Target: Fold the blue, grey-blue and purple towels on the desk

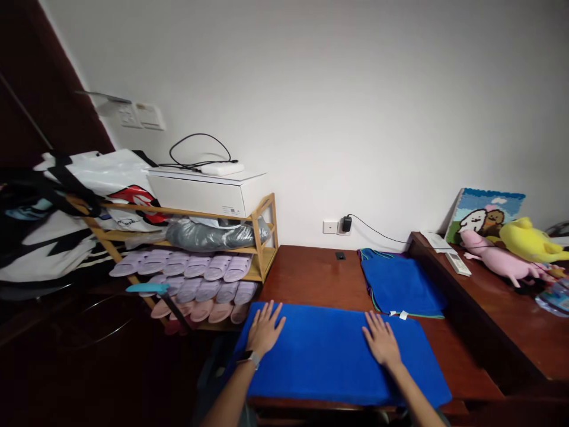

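The white wall (355,89) is filling the top half of the view, with a socket and plugged-in charger (346,224) sitting low on it. Below, the dark wooden table (311,276) is stretching across the middle, and a higher wooden ledge (498,308) is running along its right side. To the left, the bamboo shoe rack (262,237) is holding rows of pale purple slippers (195,267) and pink ones beneath, with a white box (204,190) sitting on top and bags (66,213) hanging beside it.

Now the main piece: the blue towel (324,350) is lying spread flat along the near edge of the table, and both hands are lying on it. The left hand (265,329) is pressing palm-down near the towel's far left corner, fingers fanned wide, a watch showing at the wrist. The right hand (381,341) is lying flat toward the far edge right of the middle, fingers also splayed, gripping nothing.

Just behind, a second folded blue towel (400,284) is resting by the ledge. On that ledge, a pink plush (502,258) and a yellow plush (528,240) are lying in front of a woven picture (484,216), with a white remote (457,264) near them.
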The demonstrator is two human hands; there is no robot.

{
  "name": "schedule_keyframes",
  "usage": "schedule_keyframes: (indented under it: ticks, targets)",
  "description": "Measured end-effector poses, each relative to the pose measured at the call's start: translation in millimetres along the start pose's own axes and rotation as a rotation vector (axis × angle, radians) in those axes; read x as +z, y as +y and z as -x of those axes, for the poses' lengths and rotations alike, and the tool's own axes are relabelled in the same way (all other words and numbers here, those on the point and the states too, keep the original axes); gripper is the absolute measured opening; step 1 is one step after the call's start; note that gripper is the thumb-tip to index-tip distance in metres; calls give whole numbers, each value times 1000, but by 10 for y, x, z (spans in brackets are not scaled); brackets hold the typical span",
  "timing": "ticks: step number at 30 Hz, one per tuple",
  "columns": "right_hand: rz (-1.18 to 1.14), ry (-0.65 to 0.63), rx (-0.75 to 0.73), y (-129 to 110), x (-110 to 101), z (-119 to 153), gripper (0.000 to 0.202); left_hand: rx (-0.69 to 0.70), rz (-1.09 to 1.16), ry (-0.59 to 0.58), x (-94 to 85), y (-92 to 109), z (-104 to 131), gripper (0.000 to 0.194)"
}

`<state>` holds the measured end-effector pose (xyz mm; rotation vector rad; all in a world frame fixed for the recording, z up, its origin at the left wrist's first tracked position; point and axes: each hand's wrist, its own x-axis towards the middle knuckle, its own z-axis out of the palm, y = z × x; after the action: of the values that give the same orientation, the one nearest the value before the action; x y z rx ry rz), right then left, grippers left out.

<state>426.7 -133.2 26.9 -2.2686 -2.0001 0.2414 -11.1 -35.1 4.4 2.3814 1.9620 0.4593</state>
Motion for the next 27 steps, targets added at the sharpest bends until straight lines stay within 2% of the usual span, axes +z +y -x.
schedule_keyframes:
  ticks: [2,3,4,6,8,11,16,18,20,22,25,27]
  targets:
    - [32,34,126,602,9,72,74,-44,-6,23,-58,-291,32,65]
    - [44,46,168,853,24,103,75,-48,-6,35,-72,-374,47,66]
    - [53,52,191,1056,46,128,75,-46,-6,46,-77,-416,60,66]
    - [62,67,197,1303,102,152,77,-42,-6,59,-66,-415,68,66]
    - [62,83,191,1370,148,150,79,-49,-5,55,-50,-365,53,65]
    - [65,93,212,1308,137,136,80,-60,5,22,-69,-314,9,66]
    - [75,51,336,1200,-72,136,78,-63,3,-19,-225,-298,-58,67]
    - [84,77,405,1072,-145,164,76,-41,-12,-4,-266,-210,-31,66]
    - [102,142,369,790,-168,223,74,15,-5,39,-250,2,54,64]
    - [102,175,174,333,-128,307,70,113,32,82,-169,358,189,62]
    - [17,95,-217,-496,15,428,67,300,103,56,5,1022,405,58]
    - [-46,46,-319,-913,109,468,68,368,130,-15,86,1348,498,58]
